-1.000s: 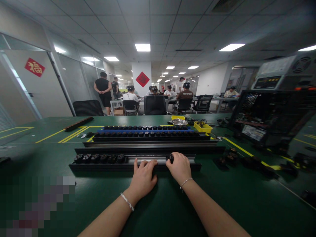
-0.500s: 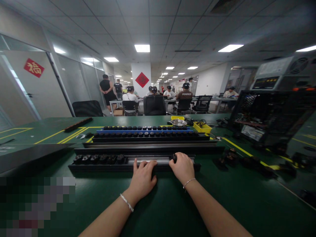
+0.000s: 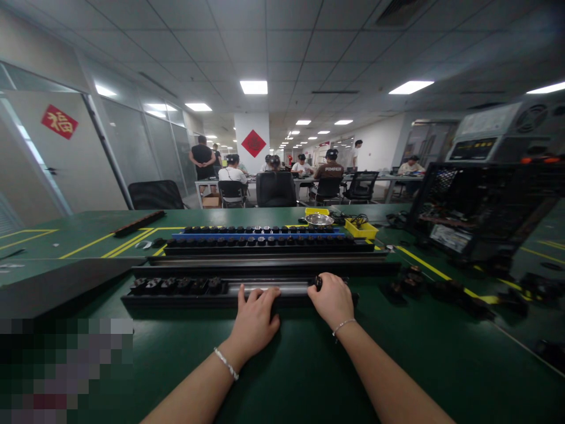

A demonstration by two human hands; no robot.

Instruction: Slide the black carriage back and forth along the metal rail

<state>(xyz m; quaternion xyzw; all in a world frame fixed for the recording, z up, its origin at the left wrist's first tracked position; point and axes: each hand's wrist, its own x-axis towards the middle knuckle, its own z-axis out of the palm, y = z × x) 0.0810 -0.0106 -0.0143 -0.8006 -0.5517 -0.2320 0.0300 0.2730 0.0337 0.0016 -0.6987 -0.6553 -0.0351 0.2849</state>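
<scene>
A long black channel-shaped rail (image 3: 291,299) lies across the green table in front of me. Several black block-like modules (image 3: 169,285) sit in a row in its left part; bare metal shows in the middle. Over the near edge of this rail, my left hand (image 3: 256,315) rests with its fingers spread, fingertips on the metal strip. Toward the right end, my right hand (image 3: 331,299) is closed around a small black module (image 3: 318,282), held at the channel. Its fingers hide most of that piece.
Behind lie another black rail (image 3: 265,268) and rows of black modules along a blue strip (image 3: 260,235). A metal bowl (image 3: 319,219) and yellow bin (image 3: 361,228) stand beyond. Loose black parts (image 3: 412,278) and an open computer case (image 3: 468,218) are at the right.
My right hand has moved slightly right along the rail with the black module. The left hand stays in place. People in the background have shifted.
</scene>
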